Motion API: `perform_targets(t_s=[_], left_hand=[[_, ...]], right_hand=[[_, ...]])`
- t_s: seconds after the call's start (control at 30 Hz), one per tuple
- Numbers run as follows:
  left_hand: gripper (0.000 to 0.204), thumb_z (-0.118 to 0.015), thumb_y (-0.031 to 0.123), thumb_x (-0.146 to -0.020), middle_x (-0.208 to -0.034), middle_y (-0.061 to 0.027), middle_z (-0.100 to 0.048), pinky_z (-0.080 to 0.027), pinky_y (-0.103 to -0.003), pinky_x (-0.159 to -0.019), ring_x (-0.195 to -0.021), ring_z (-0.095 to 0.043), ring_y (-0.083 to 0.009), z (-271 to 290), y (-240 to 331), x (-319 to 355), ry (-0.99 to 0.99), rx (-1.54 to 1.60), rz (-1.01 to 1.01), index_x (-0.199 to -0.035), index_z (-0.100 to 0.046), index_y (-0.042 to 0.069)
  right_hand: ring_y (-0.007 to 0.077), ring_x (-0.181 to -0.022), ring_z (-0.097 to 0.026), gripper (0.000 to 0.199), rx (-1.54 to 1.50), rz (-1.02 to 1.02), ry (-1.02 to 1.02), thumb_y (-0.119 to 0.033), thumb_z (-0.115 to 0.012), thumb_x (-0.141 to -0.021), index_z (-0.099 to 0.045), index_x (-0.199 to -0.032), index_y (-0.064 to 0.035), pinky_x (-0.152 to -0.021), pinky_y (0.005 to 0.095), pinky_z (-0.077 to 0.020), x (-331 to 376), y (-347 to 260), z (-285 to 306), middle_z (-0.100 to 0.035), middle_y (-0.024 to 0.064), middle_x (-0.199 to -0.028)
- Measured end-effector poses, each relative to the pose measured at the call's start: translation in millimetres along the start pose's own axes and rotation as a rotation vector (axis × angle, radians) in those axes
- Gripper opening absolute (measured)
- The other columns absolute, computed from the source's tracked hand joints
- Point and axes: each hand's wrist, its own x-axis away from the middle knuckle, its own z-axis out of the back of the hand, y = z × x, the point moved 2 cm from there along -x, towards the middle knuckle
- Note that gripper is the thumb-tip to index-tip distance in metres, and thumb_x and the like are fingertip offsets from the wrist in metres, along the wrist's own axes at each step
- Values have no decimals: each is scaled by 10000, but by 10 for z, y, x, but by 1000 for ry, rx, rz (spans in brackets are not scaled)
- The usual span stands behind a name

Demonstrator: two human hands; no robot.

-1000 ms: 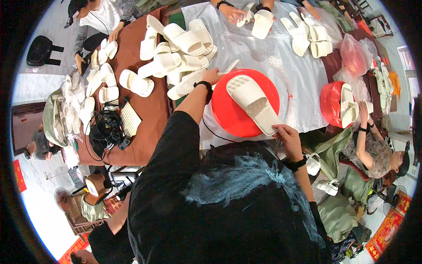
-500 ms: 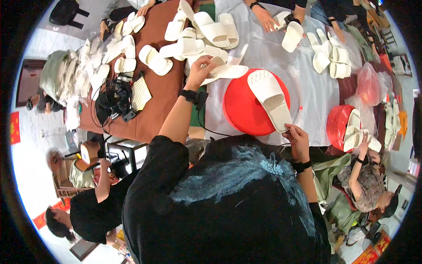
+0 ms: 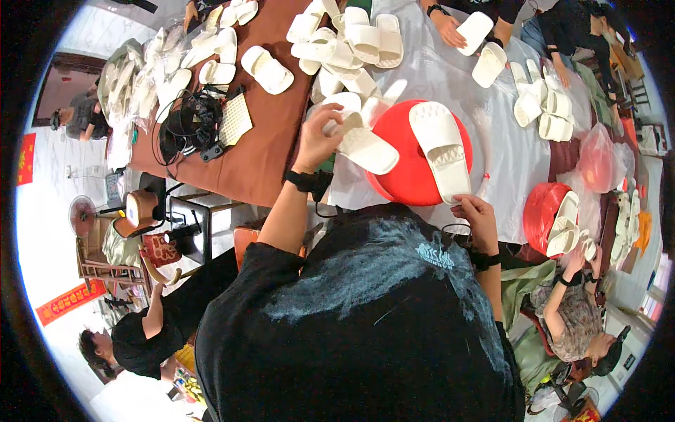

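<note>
White slipper [image 3: 365, 146] gripped in left hand [image 3: 318, 137] fingers, arm outstretched, right hand [image 3: 479, 219] fingers pinching second slipper [image 3: 443, 151] heel.

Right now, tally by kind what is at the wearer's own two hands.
Slippers: 2, the left slipper in the left hand, the right slipper at the right hand
Red discs: 1, under the right slipper
Black wristbands: 2
Total: 5
</note>
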Motion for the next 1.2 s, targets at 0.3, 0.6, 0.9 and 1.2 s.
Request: perform_targets(t_s=[0.3,0.6,0.9,1.2], left_hand=[[267,-644,-133,-685,-1236,-136,-553,-490,-329,-900,-1062,-583,-214,572,413,-97,176,518,53,-894,-598,26],[345,-457,-129,-615,-1232,-178,-543,-392,-417,-1028,-1180,-519,-296,800,1050,-171,136,522,-230,-904,-574,17],[325,-449,-117,-603,-1219,-191,-555,-330,-463,-1063,-1260,-449,-355,518,1436,-289,-54,509,-336,-861,-592,19],[310,-483,-137,-636,-1190,-231,-564,-305,-511,-1074,-1226,-471,-391,143,1811,-503,-207,664,-503,-878,-591,24]], right_hand=[[149,-820,-633,272,25,4,9,-193,-546,-945,-662,-1079,13,-753,268,-511,62,-126,80,-675,74,-952],[130,-774,-600,233,-98,51,3,-176,-578,-930,-680,-1006,19,-714,254,-472,-165,-10,119,-668,59,-887],[153,-865,-611,203,-400,378,446,-128,-610,-919,-666,-1010,44,-749,281,-486,-1,190,657,-665,84,-989],[144,-806,-627,223,-340,59,558,-166,-584,-941,-652,-1028,27,-725,256,-523,-281,1654,1637,-665,87,-980]])
